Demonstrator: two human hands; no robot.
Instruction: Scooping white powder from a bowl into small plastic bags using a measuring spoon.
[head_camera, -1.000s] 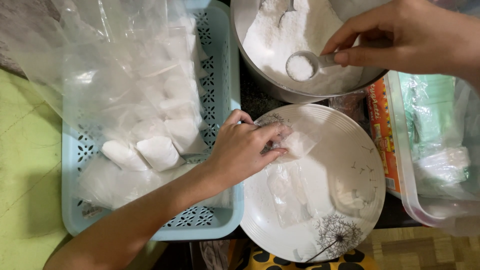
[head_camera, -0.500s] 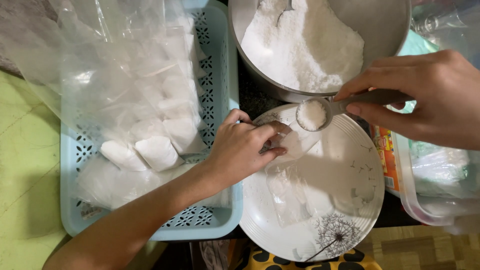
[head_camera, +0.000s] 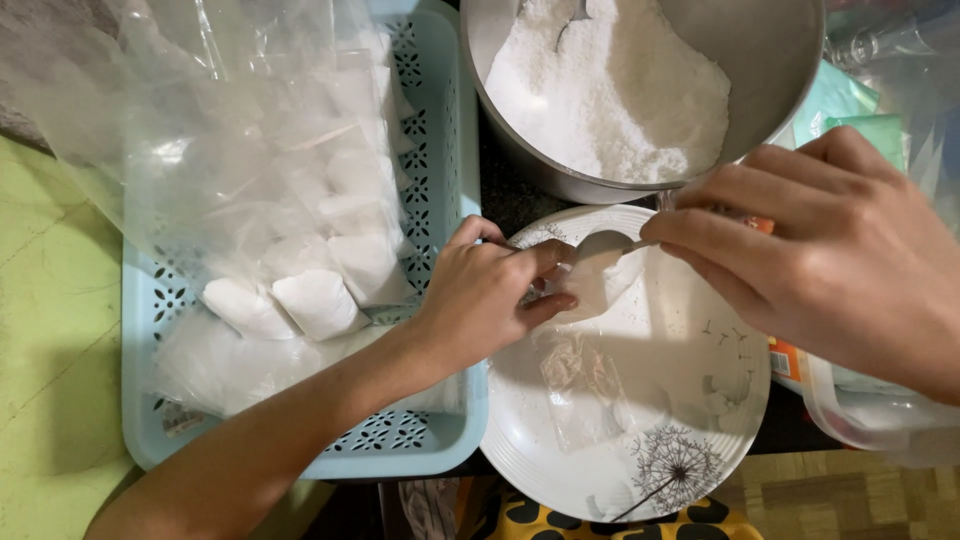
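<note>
My left hand (head_camera: 487, 300) pinches a small clear plastic bag (head_camera: 600, 285) over a white plate (head_camera: 690, 400). My right hand (head_camera: 830, 255) holds a metal spoon (head_camera: 600, 245) turned over at the bag's mouth, where white powder shows inside the bag. Behind them stands a metal bowl (head_camera: 775, 60) filled with white powder (head_camera: 610, 90). Another empty clear bag (head_camera: 580, 385) lies flat on the plate.
A light blue plastic basket (head_camera: 400, 450) on the left holds several filled small bags (head_camera: 300, 300) under a big clear plastic sheet. A clear container (head_camera: 860, 425) and colourful packets sit at the right edge. Green surface lies at far left.
My right hand carried the spoonful of powder from the bowl down to the bag and tipped it over. My left hand kept holding the bag.
</note>
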